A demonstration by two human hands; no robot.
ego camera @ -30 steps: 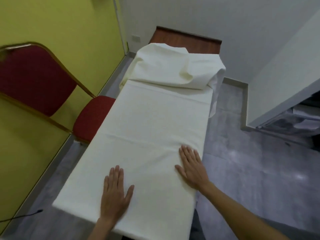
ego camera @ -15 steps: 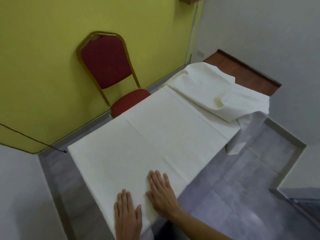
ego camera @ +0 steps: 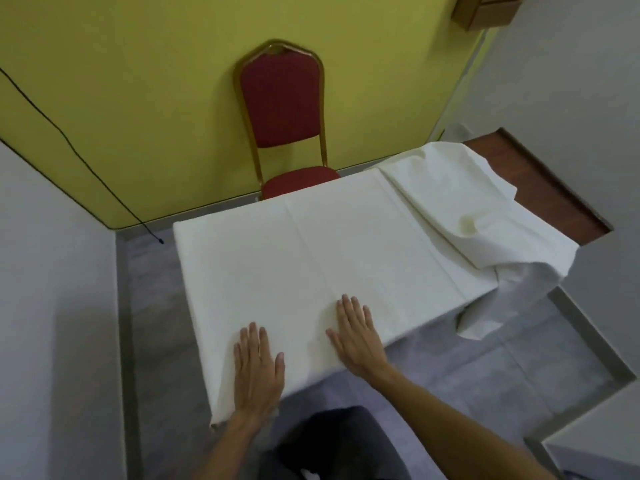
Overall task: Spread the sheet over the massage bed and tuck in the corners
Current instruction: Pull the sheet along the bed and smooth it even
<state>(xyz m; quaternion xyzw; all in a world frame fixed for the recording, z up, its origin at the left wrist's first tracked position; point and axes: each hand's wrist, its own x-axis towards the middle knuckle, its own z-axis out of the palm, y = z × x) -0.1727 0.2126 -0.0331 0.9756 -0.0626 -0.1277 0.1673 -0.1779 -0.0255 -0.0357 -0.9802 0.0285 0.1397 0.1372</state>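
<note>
White sheet (ego camera: 311, 258) lies flat over the massage bed (ego camera: 540, 188). At the far end it is bunched up, and one corner hangs down the side. The left hand (ego camera: 258, 370) and the right hand (ego camera: 356, 336) are open, palms flat on the sheet near the edge. A red chair (ego camera: 282, 109) stands behind the bed by the yellow wall (ego camera: 138, 81).
</note>
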